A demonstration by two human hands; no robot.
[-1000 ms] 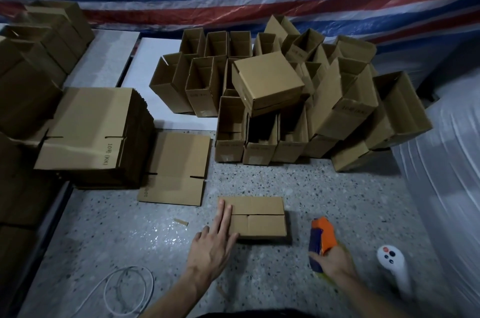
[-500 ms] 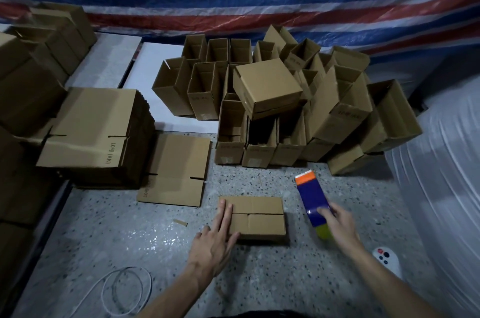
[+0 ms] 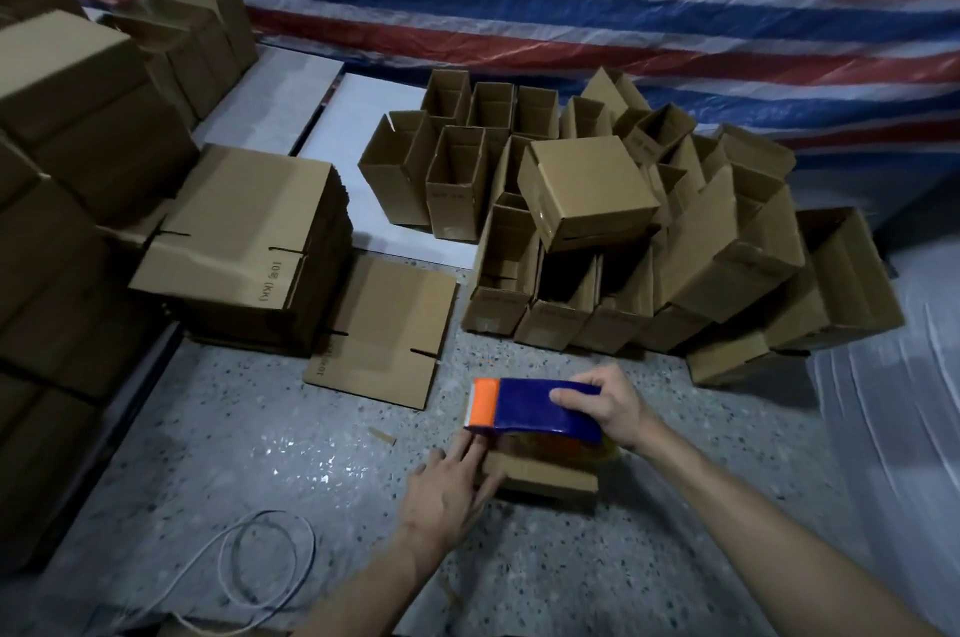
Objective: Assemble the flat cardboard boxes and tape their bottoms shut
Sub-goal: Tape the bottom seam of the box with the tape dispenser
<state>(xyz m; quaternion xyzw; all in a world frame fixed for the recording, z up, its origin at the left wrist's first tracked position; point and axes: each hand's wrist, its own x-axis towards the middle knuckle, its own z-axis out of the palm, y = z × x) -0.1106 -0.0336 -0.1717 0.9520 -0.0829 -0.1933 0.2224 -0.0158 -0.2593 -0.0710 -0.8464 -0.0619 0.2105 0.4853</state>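
A small cardboard box [image 3: 545,475] stands bottom-up on the speckled floor in front of me. My left hand [image 3: 449,491] presses flat on its left edge with straight fingers. My right hand [image 3: 608,407] grips a blue and orange tape dispenser [image 3: 530,410] laid across the top of the box, its orange end at the box's left edge near my left fingertips. Most of the box top is hidden under the dispenser.
A stack of flat cardboard blanks [image 3: 244,246] sits at the left, with one flat blank [image 3: 384,329] on the floor beside it. Several assembled boxes [image 3: 587,199] pile up behind. Taller cartons [image 3: 62,127] line the far left. A white cable [image 3: 265,558] loops near my left arm.
My right hand has carried the tape dispenser from the right of the box over onto its top. My left hand has stayed pressed on the box's left side.
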